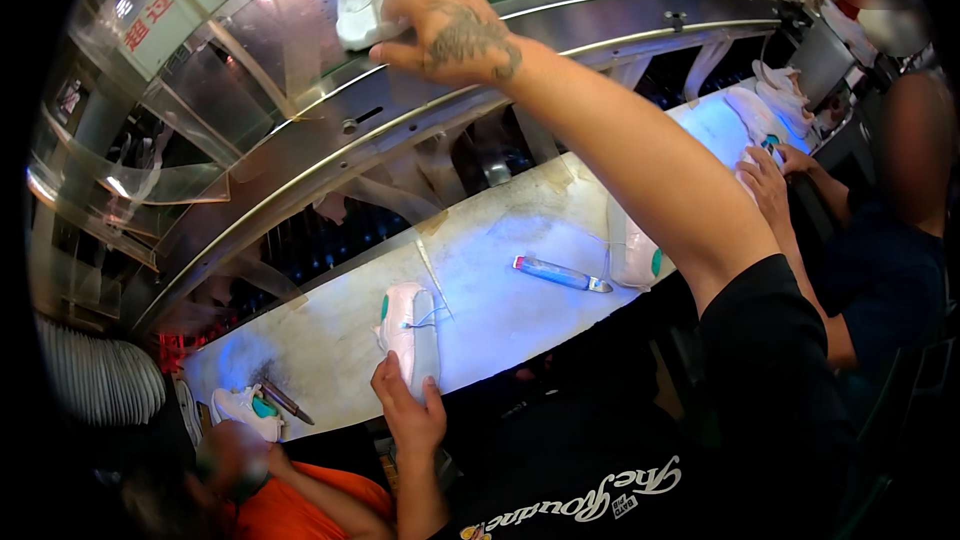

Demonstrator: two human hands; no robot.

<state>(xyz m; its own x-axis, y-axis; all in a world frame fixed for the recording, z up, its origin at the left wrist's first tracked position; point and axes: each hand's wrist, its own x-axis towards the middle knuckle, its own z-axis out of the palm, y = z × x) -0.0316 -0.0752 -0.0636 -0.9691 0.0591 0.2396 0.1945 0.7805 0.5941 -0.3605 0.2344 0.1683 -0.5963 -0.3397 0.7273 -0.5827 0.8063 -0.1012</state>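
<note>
Low in the picture, my left hand point(410, 415) grips a pale pinkish-white shoe point(402, 320) by one end. That shoe has a grey sole and a teal patch, and it lies on its side against the light worktable point(480, 320) with a loose lace or thread across it. My right arm stretches up across the table to the conveyor. There my right hand point(450, 30), thumb and fingers apart, overlaps the edge of a white shoe point(357, 18) resting on the dark belt; whether it touches the shoe is hard to tell.
A blue-handled tool point(560, 274) with a metal tip lies mid-table beside another pale shoe point(632, 245). Clear plastic sheets point(230, 80) hang by the conveyor's metal rail point(400, 132). Co-workers sit on both sides; the right one's hands point(768, 185) work on a shoe. A brown-handled tool point(287, 400) lies left.
</note>
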